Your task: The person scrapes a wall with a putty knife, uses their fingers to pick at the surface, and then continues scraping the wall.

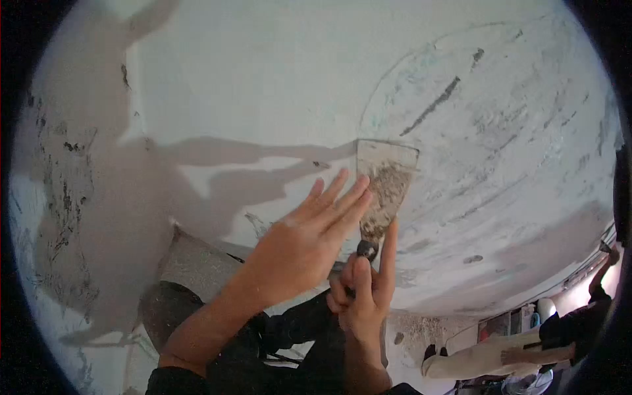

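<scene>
A wide putty knife [388, 184] lies with its blade against the pale wall [250, 72], its front edge pointing up the wall. Grey, crusty residue covers much of the blade. My right hand [365, 293] is wrapped round the dark handle, with one finger stretched along the blade's side. From the left, my left hand [306, 227] reaches across with fingers extended, its fingertips at the blade's left edge. Right of the blade the wall is scraped and patchy, with a dark gouge [431, 105] above it and a curved line arching round the rough area.
My bent knees [171, 303] are below, close to the wall. A wall corner runs down the left, beside another scuffed surface [66, 184]. Debris [421, 329] litters the floor. At lower right another person [559, 342] raises an arm near shelves and a fan.
</scene>
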Demonstrator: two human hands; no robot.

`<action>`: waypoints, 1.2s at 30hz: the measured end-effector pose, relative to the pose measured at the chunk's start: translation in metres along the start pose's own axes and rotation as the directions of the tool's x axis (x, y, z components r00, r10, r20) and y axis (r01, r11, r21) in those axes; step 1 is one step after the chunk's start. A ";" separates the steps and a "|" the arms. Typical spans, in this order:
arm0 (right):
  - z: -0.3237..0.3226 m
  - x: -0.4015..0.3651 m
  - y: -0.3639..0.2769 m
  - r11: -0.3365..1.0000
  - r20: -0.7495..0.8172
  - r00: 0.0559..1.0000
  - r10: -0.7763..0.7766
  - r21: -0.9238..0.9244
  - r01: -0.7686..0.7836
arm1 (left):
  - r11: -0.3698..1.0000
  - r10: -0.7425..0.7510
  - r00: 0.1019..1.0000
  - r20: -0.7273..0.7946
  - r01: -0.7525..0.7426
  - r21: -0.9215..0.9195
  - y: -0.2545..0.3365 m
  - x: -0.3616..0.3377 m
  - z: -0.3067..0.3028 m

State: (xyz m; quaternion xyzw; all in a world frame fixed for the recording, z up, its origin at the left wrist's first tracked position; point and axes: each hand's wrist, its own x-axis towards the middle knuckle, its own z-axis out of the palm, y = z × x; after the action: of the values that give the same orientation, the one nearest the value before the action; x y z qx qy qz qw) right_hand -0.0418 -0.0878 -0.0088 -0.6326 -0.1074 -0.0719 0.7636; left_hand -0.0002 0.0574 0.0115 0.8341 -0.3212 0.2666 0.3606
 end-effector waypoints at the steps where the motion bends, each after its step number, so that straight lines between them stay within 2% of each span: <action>1: -0.001 0.002 -0.001 0.999 0.005 1.000 0.003 -0.032 -0.003 | 1.000 -0.005 1.000 -0.011 0.005 0.013 -0.002 0.003 -0.001; 3: 0.003 0.007 0.001 0.999 -0.001 1.000 -0.008 -0.037 0.008 | 0.994 -0.029 0.994 -0.101 0.018 -0.112 -0.003 0.003 0.006; 4: 0.004 0.006 0.003 0.999 -0.012 1.000 -0.011 -0.038 0.011 | 0.999 -0.006 0.996 -0.086 0.002 -0.043 -0.007 0.003 0.006; 7: 0.008 0.003 -0.002 1.000 0.000 1.000 -0.005 -0.015 0.005 | 1.000 -0.006 1.000 -0.020 0.006 -0.009 -0.004 0.003 -0.002; 9: 0.004 0.004 0.000 1.000 0.015 1.000 0.000 -0.017 0.000 | 1.000 0.005 0.999 -0.048 -0.006 -0.028 -0.010 0.004 0.005; 11: 0.008 0.005 0.005 1.000 -0.038 0.999 0.011 0.000 -0.011 | 0.999 0.006 0.992 -0.125 -0.011 -0.039 -0.010 0.007 0.008; 13: 0.012 0.006 0.005 0.999 0.001 0.999 -0.041 0.003 0.041 | 1.000 0.011 0.994 -0.107 -0.012 -0.003 -0.008 0.006 0.004; 14: 0.014 0.000 0.001 0.998 -0.034 0.999 0.016 0.058 -0.014 | 1.000 0.009 0.997 -0.075 -0.010 -0.012 -0.006 0.005 0.002; 15: 0.015 0.000 -0.002 0.998 -0.033 0.999 0.005 0.065 -0.003 | 1.000 0.008 0.999 -0.043 -0.009 -0.019 -0.004 0.005 0.000; 19: 0.016 0.001 -0.001 1.000 -0.081 0.997 0.018 -0.013 -0.019 | 0.999 0.001 0.997 -0.077 -0.005 -0.043 -0.008 0.006 0.005; 21: 0.007 0.000 -0.001 0.996 -0.010 1.000 0.020 0.083 -0.019 | 0.999 0.029 0.997 -0.078 -0.030 -0.020 -0.007 0.004 0.009; 22: 0.006 -0.001 -0.006 0.997 -0.016 0.999 0.045 0.062 -0.044 | 0.999 0.021 0.996 -0.084 -0.024 -0.031 -0.005 0.006 0.009; 25: 0.008 0.003 -0.001 1.000 -0.024 1.000 -0.008 0.030 0.009 | 1.000 0.014 0.996 -0.088 -0.016 -0.020 -0.008 0.006 0.011; 27: 0.003 0.002 -0.006 0.997 -0.007 1.000 0.026 0.076 -0.026 | 0.999 0.033 0.997 -0.069 -0.033 0.002 -0.008 0.007 0.009; 30: 0.005 0.004 -0.010 0.999 -0.026 0.998 0.049 -0.002 -0.049 | 0.999 0.015 0.998 -0.062 -0.017 -0.028 -0.006 0.006 0.005; 36: 0.009 0.002 -0.012 0.999 -0.001 1.000 0.014 0.052 -0.014 | 1.000 0.007 0.997 -0.075 -0.008 -0.019 -0.002 0.005 0.008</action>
State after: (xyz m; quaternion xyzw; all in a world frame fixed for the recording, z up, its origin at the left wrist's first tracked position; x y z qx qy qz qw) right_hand -0.0431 -0.0815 0.0046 -0.6131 -0.1043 -0.0641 0.7805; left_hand 0.0067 0.0504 0.0094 0.8187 -0.3132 0.2962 0.3794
